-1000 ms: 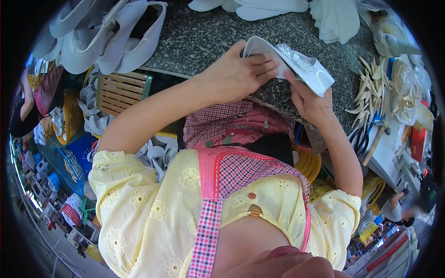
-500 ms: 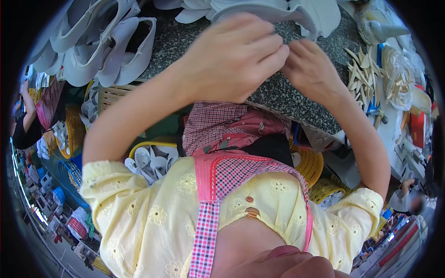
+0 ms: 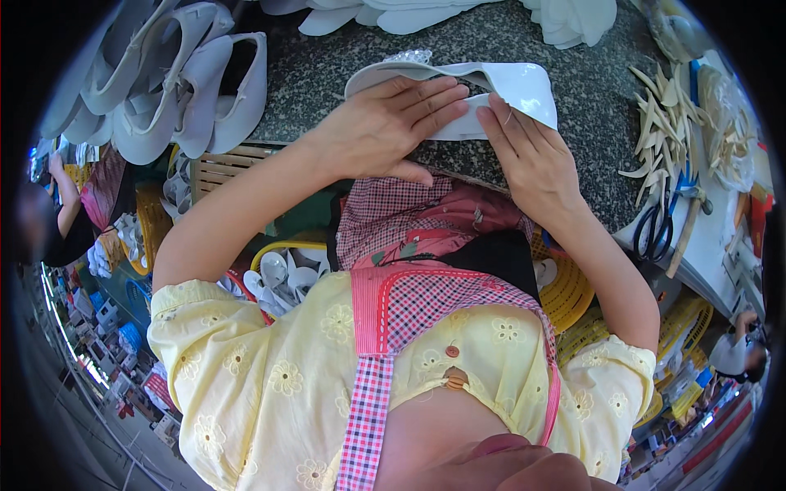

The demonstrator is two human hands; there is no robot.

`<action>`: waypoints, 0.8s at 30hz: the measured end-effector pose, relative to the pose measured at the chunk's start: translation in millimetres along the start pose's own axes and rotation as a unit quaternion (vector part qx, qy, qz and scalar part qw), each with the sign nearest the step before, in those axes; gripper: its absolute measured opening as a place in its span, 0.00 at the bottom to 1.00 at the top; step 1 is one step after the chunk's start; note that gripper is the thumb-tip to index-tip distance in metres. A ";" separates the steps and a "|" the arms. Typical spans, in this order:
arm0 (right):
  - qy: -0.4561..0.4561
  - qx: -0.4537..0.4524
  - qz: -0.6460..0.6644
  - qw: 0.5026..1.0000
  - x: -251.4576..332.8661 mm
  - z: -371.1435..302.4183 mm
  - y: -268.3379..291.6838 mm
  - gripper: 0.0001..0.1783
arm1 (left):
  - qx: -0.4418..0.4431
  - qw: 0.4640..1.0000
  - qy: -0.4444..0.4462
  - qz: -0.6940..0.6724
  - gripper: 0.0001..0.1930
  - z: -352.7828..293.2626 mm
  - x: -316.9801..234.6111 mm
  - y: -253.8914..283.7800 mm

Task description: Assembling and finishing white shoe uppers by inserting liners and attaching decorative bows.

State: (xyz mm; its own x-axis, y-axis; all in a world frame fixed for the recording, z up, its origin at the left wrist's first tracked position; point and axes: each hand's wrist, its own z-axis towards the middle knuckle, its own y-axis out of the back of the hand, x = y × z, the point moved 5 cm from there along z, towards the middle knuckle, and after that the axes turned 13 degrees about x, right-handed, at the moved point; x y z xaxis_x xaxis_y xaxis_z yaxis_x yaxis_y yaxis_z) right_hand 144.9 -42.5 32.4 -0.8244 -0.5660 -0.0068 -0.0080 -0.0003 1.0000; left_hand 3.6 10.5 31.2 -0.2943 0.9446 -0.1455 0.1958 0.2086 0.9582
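Note:
A white shoe upper [image 3: 524, 88] lies in a loop on the dark speckled stone tabletop [image 3: 311, 90], with a glittery clear ornament [image 3: 409, 56] at its far edge. My left hand [image 3: 385, 127] rests on the left part of the upper, fingers stretched out and together, thumb spread apart toward me. On the near right side, my right hand [image 3: 532, 159] presses flat with its fingers extended; its thumb is hidden. The tips of both hands are close together over the upper's near strip.
White shoes [image 3: 196, 90] stand at the far left, and flat white sole-shaped pieces [image 3: 573, 20] lie along the far edge. To the right are cream pointed pieces [image 3: 663, 123], black-handled scissors [image 3: 652, 231] and a hammer [image 3: 688, 225]. A yellow basket [image 3: 565, 282] sits below the tabletop.
The upper has come nearer and now lies on the tabletop. Both hands have moved from curled fingers to flat, stretched ones resting on it.

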 end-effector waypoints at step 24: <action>0.037 -0.002 0.099 0.994 -41.5 13.5 27.2 0.15 | -0.186 0.975 0.093 -0.079 0.17 29.2 -13.8 24.2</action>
State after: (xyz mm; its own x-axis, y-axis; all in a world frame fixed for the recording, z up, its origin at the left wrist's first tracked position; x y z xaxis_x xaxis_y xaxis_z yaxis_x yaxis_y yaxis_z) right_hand 171.3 -7.8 59.8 -0.7651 -0.6149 0.1909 0.1529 0.1145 0.9816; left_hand 39.8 9.9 49.2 -0.4646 0.8389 -0.2836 -0.2075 0.2082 0.9558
